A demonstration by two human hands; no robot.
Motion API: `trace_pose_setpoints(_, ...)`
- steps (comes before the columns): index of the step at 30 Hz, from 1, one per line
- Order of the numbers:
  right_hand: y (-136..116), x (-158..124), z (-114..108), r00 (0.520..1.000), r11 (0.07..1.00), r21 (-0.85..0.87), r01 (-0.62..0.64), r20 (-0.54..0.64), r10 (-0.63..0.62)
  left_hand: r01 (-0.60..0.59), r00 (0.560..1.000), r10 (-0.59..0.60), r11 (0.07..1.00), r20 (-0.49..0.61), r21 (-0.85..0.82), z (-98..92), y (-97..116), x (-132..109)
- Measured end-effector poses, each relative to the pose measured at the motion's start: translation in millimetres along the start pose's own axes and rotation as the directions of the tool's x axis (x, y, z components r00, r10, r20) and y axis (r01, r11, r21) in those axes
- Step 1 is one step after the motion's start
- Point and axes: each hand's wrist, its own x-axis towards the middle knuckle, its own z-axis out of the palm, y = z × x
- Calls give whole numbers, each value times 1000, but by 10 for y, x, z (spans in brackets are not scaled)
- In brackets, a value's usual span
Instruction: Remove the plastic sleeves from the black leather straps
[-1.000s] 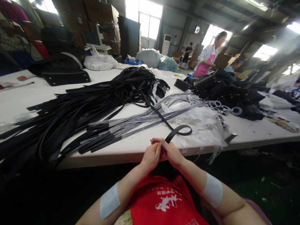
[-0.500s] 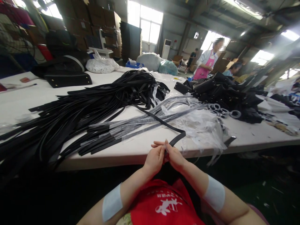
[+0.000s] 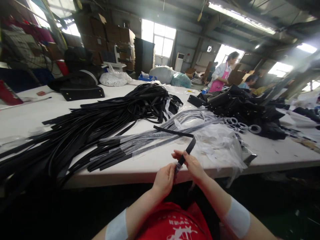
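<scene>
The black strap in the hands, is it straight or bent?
Bent: past the right hand, the black strap turns sharply, its loose end pointing left.

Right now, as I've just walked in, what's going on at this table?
A person is working a black strap with both bare hands. The left hand grips its near end, where some clear plastic shows; the right hand pinches it a little farther along. The rest bends away over the plastic-covered straps on the table. A big heap of loose straps lies to the left, and a black pile to the right.
</scene>
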Motion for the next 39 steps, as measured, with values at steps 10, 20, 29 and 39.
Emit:
trace_pose_setpoints(10,-134,276,-82,983,976,209,61,-182,-22,65,997,-66,996,25,58,-35,-32,-60)
trace_pose_setpoints(20,-36,282,106,998,979,198,-55,-24,61,48,996,-48,999,-79,-3,-73,-42,9)
trace_pose_setpoints(29,-304,226,237,992,989,92,111,46,-116,11,983,-16,1000,-184,-29,-118,102,162)
trace_pose_setpoints(39,-1318,364,282,931,957,-36,289,243,-272,-329,936,289,921,-203,-206,-320,1127,596)
